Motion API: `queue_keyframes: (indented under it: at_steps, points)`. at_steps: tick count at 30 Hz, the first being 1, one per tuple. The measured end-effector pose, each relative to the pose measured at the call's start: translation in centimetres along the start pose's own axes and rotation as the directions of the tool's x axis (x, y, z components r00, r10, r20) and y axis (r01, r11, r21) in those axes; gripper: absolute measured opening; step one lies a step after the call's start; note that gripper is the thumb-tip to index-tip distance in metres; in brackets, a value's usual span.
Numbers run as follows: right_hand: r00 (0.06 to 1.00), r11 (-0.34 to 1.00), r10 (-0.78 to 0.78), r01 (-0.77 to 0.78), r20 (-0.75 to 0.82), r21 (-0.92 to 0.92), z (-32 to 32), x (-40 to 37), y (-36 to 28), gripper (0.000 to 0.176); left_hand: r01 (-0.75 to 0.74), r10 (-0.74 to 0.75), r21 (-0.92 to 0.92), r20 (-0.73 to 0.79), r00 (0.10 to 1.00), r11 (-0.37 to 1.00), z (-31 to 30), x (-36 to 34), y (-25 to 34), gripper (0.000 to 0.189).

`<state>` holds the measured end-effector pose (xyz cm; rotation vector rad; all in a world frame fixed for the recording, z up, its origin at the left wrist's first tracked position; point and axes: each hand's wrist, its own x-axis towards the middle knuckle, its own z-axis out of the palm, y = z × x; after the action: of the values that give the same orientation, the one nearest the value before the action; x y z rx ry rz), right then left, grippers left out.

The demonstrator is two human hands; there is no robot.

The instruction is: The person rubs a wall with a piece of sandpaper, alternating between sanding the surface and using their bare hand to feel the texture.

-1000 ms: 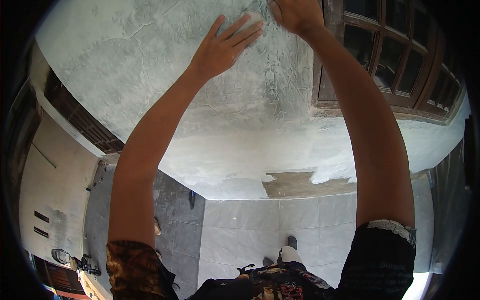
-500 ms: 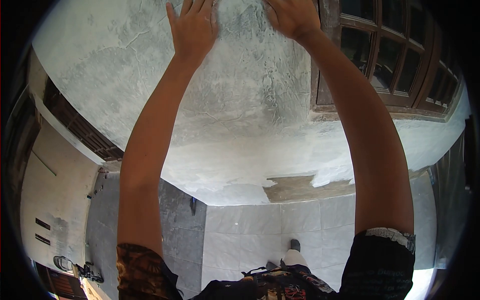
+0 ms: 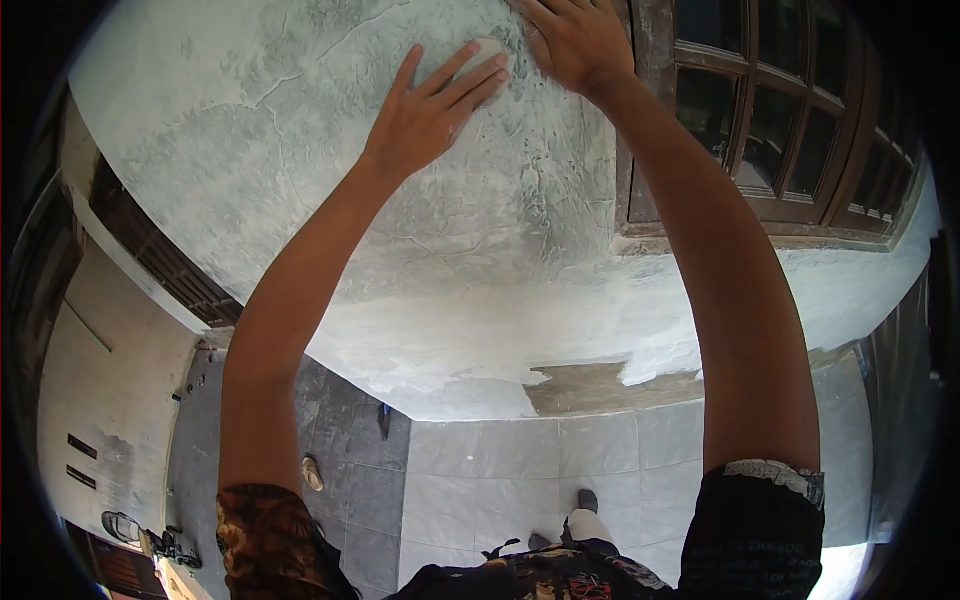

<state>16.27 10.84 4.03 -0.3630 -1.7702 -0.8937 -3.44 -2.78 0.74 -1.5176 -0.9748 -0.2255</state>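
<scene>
My left hand (image 3: 425, 115) lies against the patchy grey-white plastered wall (image 3: 290, 160), fingers stretched up and to the right. Under its fingertips is a small, flat whitish pad (image 3: 487, 52), its edge showing above and between the fingers; its exact kind is not clear. My right hand (image 3: 580, 45) is spread on the same wall a little higher and to the right, close to the wooden window frame (image 3: 645, 60). Its fingers reach up to the top edge of the view, and no object shows under it.
A brown window with glass panes (image 3: 770, 120) fills the upper right. Low on the wall is a bare brownish patch (image 3: 590, 388). Light grey tiles (image 3: 510, 450) lie below, darker tiles (image 3: 350, 430) at left, with a sandal (image 3: 312, 473) on them.
My left hand has moved down and right, turning so its fingers point right, and the whitish pad now shows under it. My right hand has shifted slightly left. The sandal has come into view.
</scene>
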Motion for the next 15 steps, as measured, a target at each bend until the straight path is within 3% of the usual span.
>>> queue_keyframes:
  at_steps: [1, 3, 5, 7, 8, 9, 11, 15]
  points:
    - [1.0, 1.0, 0.002, -0.001, 0.023, -0.013, -0.1, 0.0, 0.0, 0.053, -0.03, 0.03, 0.02, 0.009, 1.0, 0.999, -0.4, 0.3, -0.7, 0.055]
    - [1.0, 1.0, -0.008, 0.008, -0.014, -0.001, 0.1, 0.1, 0.3, 0.054, 0.332, -0.3, 0.129, -0.214, 0.929, 0.935, -0.4, 1.8, -2.6, 0.05]
    - [0.999, 1.0, -0.013, 0.014, -0.049, 0.018, 0.1, -0.4, -0.1, 0.054, 0.327, -0.314, 0.037, -0.19, 0.93, 0.944, 0.2, 1.7, -0.6, 0.051]
    - [1.0, 1.0, 0.001, -0.001, -0.019, -0.01, 0.1, -0.1, 0.1, 0.055, -0.021, 0.021, -0.096, 0.004, 1.0, 0.995, 0.6, -0.2, 1.6, 0.053]
    - [1.0, 1.0, -0.003, 0.003, -0.023, -0.009, 0.2, 0.0, 0.0, 0.055, -0.056, 0.057, -0.101, 0.007, 0.998, 0.993, 1.2, -0.9, 1.3, 0.048]
    - [1.0, 1.0, -0.002, 0.002, -0.016, 0.003, 0.1, 0.0, 0.0, 0.056, -0.055, 0.056, -0.098, 0.007, 0.998, 0.994, 0.8, -0.4, 0.1, 0.048]
    - [1.0, 1.0, 0.011, -0.011, -0.006, 0.014, 0.1, -0.1, 0.2, 0.056, 0.201, -0.191, 0.092, -0.109, 0.976, 0.975, -0.3, 1.1, -2.0, 0.046]
    - [1.0, 1.0, -0.006, 0.006, -0.014, 0.023, 0.0, -0.3, 0.0, 0.056, 0.131, -0.131, -0.017, -0.034, 0.991, 0.991, 0.0, 0.7, 1.9, 0.051]
